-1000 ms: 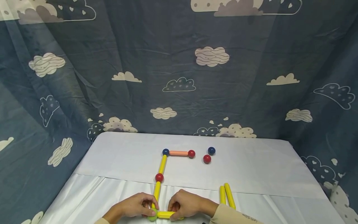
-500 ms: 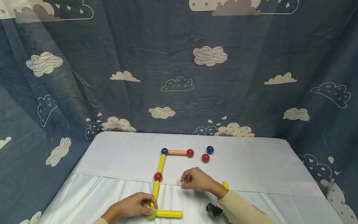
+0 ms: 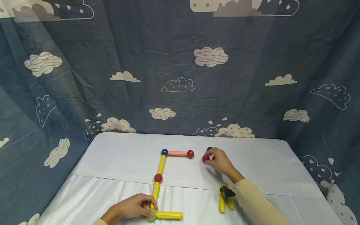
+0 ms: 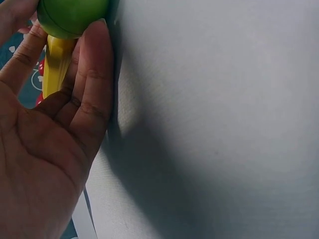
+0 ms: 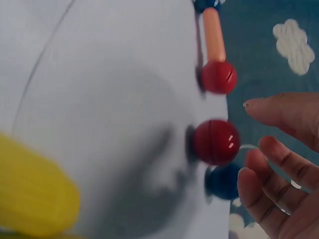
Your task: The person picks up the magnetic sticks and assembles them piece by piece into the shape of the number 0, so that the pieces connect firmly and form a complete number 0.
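Observation:
My left hand [image 3: 130, 205] pinches a green ball [image 3: 151, 215] at the near corner of a ball-and-stick shape. One yellow stick [image 3: 169, 215] runs right from that ball; another yellow stick [image 3: 156, 191] leads away to a red ball [image 3: 158, 178]. Beyond it come a further yellow stick [image 3: 161, 164], a blue ball [image 3: 164, 152], an orange stick [image 3: 177, 153] and an end red ball [image 3: 190, 154]. At the back right, my right hand [image 3: 222, 161] reaches over a loose red ball [image 5: 217, 142], thumb and fingers spread apart around it in the right wrist view. Beside it lies a blue ball [image 5: 223, 181].
Two loose yellow sticks [image 3: 221, 200] lie below my right forearm, partly covered by the black wrist camera [image 3: 227, 191]. A white cloth [image 3: 112, 162] covers the table. Behind its back edge hangs a dark curtain [image 3: 135, 100] with cloud prints.
My right hand has let go of the near yellow stick and moved away and right to the loose red ball. The left hand stays on the green ball.

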Action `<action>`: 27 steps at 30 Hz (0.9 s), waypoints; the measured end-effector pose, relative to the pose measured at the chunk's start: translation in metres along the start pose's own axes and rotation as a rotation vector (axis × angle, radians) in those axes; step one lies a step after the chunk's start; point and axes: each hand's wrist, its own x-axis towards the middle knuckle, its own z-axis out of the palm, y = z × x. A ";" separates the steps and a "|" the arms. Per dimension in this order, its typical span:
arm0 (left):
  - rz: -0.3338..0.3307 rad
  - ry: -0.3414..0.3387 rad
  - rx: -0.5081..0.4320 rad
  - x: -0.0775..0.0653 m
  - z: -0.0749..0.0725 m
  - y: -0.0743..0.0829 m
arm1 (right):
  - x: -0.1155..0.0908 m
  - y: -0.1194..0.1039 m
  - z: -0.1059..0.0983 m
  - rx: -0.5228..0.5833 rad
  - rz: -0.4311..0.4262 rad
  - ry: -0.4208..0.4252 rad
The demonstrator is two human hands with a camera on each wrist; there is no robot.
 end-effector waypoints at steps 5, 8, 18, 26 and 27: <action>-0.011 0.003 -0.001 0.001 -0.001 -0.001 | 0.006 0.006 0.003 -0.048 0.026 -0.023; -0.004 -0.004 -0.010 0.000 -0.001 -0.002 | 0.008 0.008 0.007 -0.070 0.035 -0.037; 0.022 -0.019 -0.028 0.000 0.000 -0.003 | 0.012 0.013 0.017 -0.085 0.048 -0.078; 0.015 -0.015 -0.030 0.000 0.000 -0.002 | 0.013 0.012 0.018 -0.053 0.073 -0.095; 0.015 -0.015 -0.031 0.000 0.000 -0.002 | 0.013 0.012 0.018 -0.050 0.081 -0.102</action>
